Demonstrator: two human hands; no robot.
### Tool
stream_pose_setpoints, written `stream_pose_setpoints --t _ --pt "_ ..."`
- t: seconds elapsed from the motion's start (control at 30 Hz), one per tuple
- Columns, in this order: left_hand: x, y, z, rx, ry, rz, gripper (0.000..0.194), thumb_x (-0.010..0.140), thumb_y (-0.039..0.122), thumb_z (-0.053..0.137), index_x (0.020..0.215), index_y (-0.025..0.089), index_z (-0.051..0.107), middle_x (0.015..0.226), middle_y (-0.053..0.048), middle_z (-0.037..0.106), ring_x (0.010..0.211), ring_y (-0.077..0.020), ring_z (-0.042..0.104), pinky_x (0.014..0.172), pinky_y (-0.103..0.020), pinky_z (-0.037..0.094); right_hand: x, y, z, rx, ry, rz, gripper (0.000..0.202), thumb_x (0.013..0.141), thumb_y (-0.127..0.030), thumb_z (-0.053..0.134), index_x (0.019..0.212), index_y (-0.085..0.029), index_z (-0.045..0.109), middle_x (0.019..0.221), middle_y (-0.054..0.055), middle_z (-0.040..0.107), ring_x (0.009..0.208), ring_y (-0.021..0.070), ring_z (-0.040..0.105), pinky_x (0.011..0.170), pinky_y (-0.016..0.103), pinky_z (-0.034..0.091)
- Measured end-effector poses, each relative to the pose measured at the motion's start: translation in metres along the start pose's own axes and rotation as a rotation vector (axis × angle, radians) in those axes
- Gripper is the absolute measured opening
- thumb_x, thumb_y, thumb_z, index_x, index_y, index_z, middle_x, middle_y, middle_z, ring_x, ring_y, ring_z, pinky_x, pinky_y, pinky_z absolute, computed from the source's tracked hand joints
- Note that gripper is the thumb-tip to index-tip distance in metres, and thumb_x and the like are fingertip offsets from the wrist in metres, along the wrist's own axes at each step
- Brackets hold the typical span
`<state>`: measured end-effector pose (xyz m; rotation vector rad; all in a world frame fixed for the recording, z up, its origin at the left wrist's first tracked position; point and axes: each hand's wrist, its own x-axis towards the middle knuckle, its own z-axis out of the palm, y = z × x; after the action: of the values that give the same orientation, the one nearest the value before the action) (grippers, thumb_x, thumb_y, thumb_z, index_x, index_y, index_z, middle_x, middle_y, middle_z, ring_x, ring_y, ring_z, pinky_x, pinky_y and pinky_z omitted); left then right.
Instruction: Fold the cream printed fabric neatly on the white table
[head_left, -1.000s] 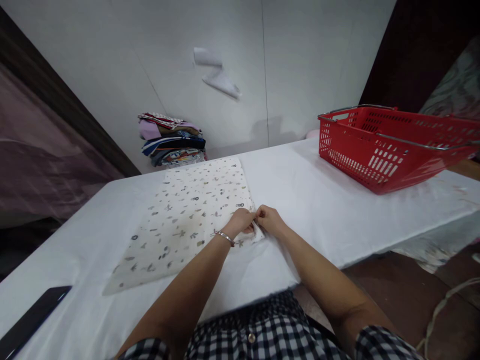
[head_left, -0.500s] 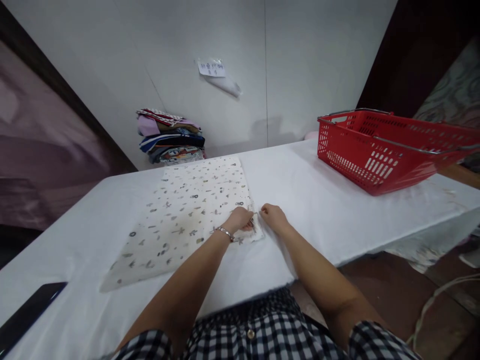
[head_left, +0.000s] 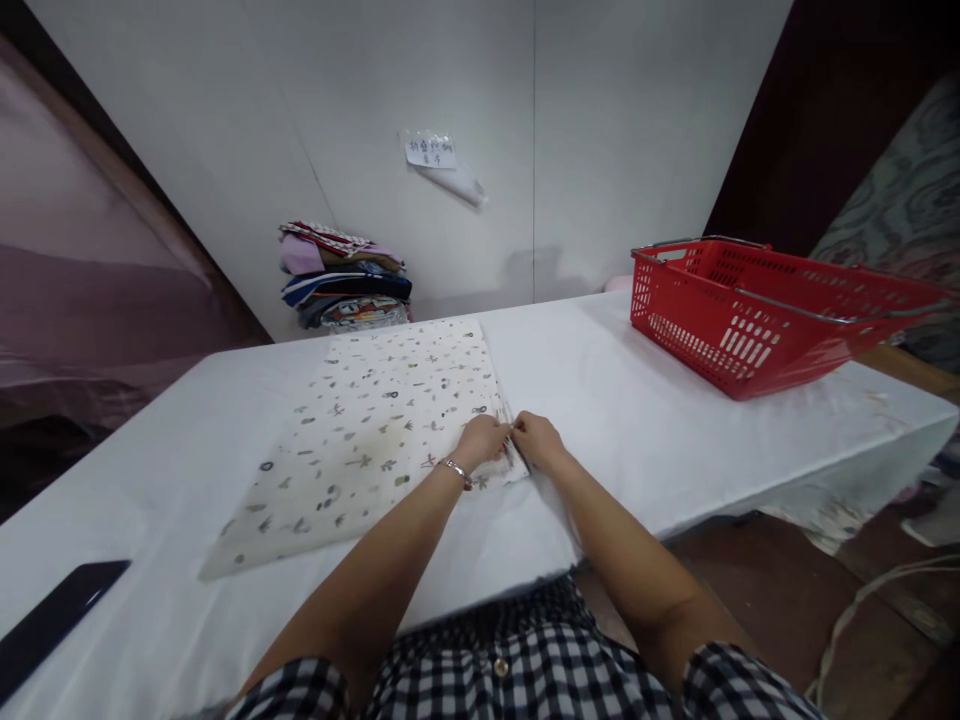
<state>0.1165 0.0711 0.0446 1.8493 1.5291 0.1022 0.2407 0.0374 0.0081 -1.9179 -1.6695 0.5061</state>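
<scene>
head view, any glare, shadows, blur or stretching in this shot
Head view: a soft shadow lies on the pale wall; same view: a thin glint marks the dark flat device; same view: the red plastic basket looks stretched toward the right edge; same view: finger detail is soft on the left hand and right hand at the printed cloth.

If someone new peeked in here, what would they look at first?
Probably the big red basket, bright at the right end of the white table. Next, perhaps the pale printed cloth left of it, with the left hand and right hand meeting at its right edge. Beyond the cloth, by the wall, is a colourful fabric stack.
</scene>
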Motion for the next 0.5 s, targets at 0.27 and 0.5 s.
stream_pose_setpoints --t 0.27,0.5 --pt "0.003 -0.006 0.004 -0.077 -0.020 0.012 0.026 0.080 0.030 0.042 0.072 0.012 0.059 0.075 -0.008 0.069 0.053 -0.0119 0.062 0.052 -0.022 0.048 0.007 0.014 0.016 0.445 -0.036 0.026 0.002 0.070 -0.020 0.053 0.070 -0.020 0.051 0.055 -0.006 0.052 0.054 0.0101 0.049 0.051 0.020 0.036" --pt "0.006 -0.007 0.007 -0.110 -0.029 0.005 0.032 0.083 0.036 0.039 0.073 0.012 0.058 0.075 -0.008 0.067 0.051 -0.0104 0.060 0.050 -0.020 0.046 0.002 0.012 0.012 0.718 -0.142 0.047 0.017 0.069 -0.018 0.050 0.085 -0.021 0.045 0.055 -0.011 0.047 0.041 0.0077 0.045 0.041 0.019 0.038"
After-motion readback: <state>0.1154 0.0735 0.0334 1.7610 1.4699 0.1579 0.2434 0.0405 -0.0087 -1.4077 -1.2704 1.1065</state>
